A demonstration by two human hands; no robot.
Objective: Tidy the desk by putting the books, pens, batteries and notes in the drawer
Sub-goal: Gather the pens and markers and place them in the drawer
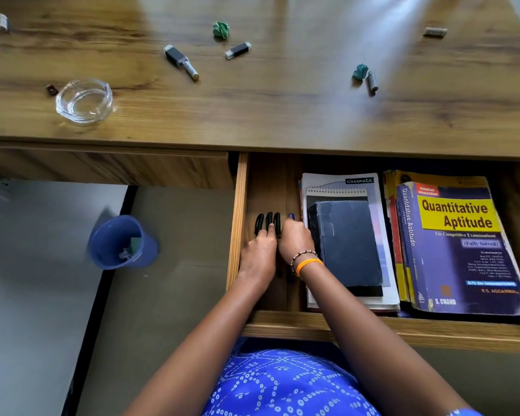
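while both forearms reach down into the open wooden drawer, the left hand lies flat with straight fingers resting on three glossy black pens lined up side by side, and the right hand curls its fingers around a blue pen just beside them at 3 o'clock. that wrist wears a beaded bracelet and an orange band. further toward 3 o'clock in the drawer sits a stack: a dark, matte hardcover book on a spiral notepad on a pale notebook, then a thick purple and yellow textbook with worn, curled corners. on the wood-grain desk top, toward 12 o'clock, lie cylindrical batteries, one at the far 10 o'clock corner, two black markers with grey caps, two crumpled green paper notes and a small grey block. a round clear glass bowl stands at 10 o'clock. a blue plastic bin holding scraps stands on the floor at 9 o'clock
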